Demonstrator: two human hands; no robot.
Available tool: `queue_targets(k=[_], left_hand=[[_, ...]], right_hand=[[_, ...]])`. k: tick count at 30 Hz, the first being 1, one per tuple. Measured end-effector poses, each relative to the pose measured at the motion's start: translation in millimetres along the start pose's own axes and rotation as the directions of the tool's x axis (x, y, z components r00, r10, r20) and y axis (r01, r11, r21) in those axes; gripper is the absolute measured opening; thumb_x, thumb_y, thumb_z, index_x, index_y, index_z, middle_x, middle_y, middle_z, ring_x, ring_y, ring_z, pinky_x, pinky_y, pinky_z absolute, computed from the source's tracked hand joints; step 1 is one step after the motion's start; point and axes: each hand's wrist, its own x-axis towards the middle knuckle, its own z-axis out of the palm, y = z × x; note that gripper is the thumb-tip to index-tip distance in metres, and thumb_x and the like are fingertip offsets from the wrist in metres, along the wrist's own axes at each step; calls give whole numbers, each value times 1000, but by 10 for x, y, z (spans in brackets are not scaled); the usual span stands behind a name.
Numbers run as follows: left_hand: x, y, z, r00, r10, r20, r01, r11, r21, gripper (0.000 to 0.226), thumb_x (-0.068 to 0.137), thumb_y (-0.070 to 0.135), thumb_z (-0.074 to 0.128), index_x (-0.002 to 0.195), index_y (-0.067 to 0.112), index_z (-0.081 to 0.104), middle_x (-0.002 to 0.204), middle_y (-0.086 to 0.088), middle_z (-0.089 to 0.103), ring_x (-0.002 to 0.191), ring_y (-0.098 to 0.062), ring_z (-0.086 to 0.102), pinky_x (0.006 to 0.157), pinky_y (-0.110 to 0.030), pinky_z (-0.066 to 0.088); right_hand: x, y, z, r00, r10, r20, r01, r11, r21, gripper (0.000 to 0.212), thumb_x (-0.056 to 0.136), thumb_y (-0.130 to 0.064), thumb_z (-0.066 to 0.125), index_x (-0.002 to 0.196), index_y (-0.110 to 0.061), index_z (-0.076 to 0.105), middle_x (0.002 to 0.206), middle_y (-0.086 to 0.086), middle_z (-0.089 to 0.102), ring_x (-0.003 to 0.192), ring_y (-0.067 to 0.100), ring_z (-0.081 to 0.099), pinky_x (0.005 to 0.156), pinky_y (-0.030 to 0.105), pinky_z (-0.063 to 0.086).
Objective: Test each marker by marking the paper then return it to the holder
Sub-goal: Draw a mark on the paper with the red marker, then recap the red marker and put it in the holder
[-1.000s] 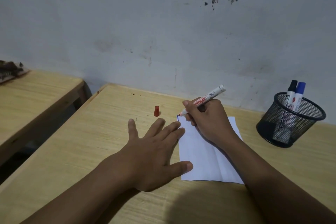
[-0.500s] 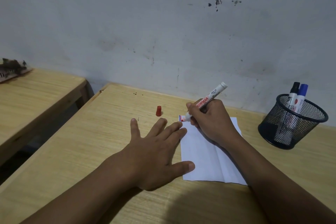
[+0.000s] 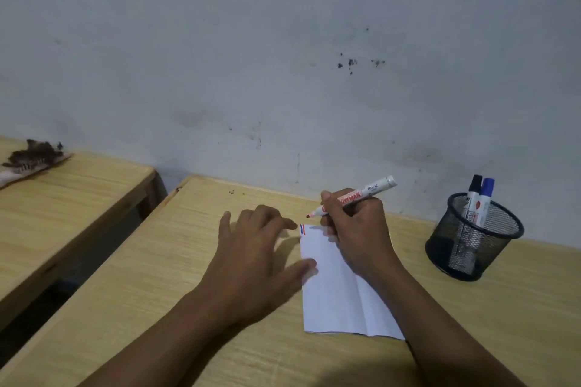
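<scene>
My right hand [image 3: 358,229] grips an uncapped red marker [image 3: 355,196], its tip held just above the far left corner of a white folded paper [image 3: 333,292]. Short blue and red marks [image 3: 302,229] show at that corner. My left hand [image 3: 254,254] hovers left of the paper with fingers bent and the thumb at the paper's edge. It holds nothing that I can see. The marker's red cap is hidden behind this hand. A black mesh holder [image 3: 440,254] at the right holds a black-capped marker [image 3: 475,182] and a blue-capped marker [image 3: 487,185].
The paper and holder rest on a wooden desk [image 3: 157,276] against a stained grey wall. A second wooden desk [image 3: 63,204] stands to the left across a dark gap, with a dark ragged object [image 3: 34,157] on its far end.
My right hand lifted the marker tip off the paper, leaving a red mark beside the blue one. My left hand rose and moved forward over the spot where the red cap stood.
</scene>
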Motion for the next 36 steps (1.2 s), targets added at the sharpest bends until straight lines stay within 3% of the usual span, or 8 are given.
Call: queue_targets(k=[2, 7, 12, 15, 17, 23, 28, 36], left_hand=[[114, -61, 14, 981, -82, -175, 85, 996, 6, 46, 87, 61, 51, 127, 38, 50, 123, 12, 49, 114, -11, 45, 108, -51, 32], [364, -136, -116, 972, -237, 4, 233, 961, 146, 30, 97, 45, 45, 122, 38, 60, 118, 9, 62, 114, -15, 53, 97, -45, 27], [305, 72, -571, 938, -340, -62, 312, 911, -268, 5, 90, 41, 64, 87, 38, 67, 80, 17, 70, 84, 0, 62, 87, -36, 32], [195, 401, -974, 953, -298, -45, 201, 739, -643, 4, 86, 24, 71, 90, 24, 72, 79, 8, 77, 84, -2, 71, 79, -27, 54], [96, 683, -1272, 976, -216, -40, 118, 671, -732, 10, 89, 10, 69, 96, 16, 72, 76, 4, 77, 76, 2, 70, 65, -8, 48], [-97, 1379, -1862, 996, -25, -90, -59, 574, -817, 15, 89, 9, 70, 98, 19, 77, 93, 6, 79, 77, -1, 68, 73, -16, 54], [-222, 1804, -2092, 990, 53, -132, -140, 536, -833, 16, 89, 9, 70, 103, 15, 77, 76, 12, 75, 66, 6, 64, 57, -7, 45], [-309, 2237, -2282, 977, 80, -199, -212, 499, -840, 15, 86, 13, 75, 101, 11, 78, 79, 7, 77, 69, 4, 65, 60, -7, 46]], right_hand=[[-18, -131, -24, 1000, -12, -6, 12, 999, 46, 33, 96, -18, 66, 81, 11, 66, 56, 8, 65, 45, 11, 54, 43, 22, 44], [-160, -488, -144, 999, -38, 13, 38, 999, 37, 32, 96, -16, 66, 80, 12, 65, 56, 4, 64, 45, 9, 54, 45, 18, 44], [-405, -895, -423, 1000, -9, -8, 10, 995, 101, 29, 95, -19, 67, 80, 6, 67, 58, 7, 65, 49, 17, 53, 43, 26, 41], [-546, -1275, -569, 998, -16, -60, 26, 986, 167, 26, 96, -17, 64, 79, 2, 67, 59, 10, 64, 47, 16, 52, 42, 25, 41], [-671, -1571, -642, 995, -39, -89, 56, 978, 201, 27, 97, -18, 64, 78, 1, 67, 60, 11, 64, 46, 15, 53, 42, 25, 42], [-1065, -2320, -873, 980, -139, -142, 171, 953, 249, 30, 97, -23, 63, 81, 0, 70, 60, 8, 66, 49, 14, 57, 46, 24, 45], [-1335, -2685, -1067, 966, -232, -115, 252, 945, 208, 28, 97, -24, 63, 79, -3, 70, 62, 9, 66, 50, 16, 55, 46, 25, 44], [-1568, -3002, -1363, 950, -300, -91, 311, 937, 161, 33, 96, -32, 65, 76, -7, 74, 62, 7, 63, 51, 14, 51, 49, 26, 41]])
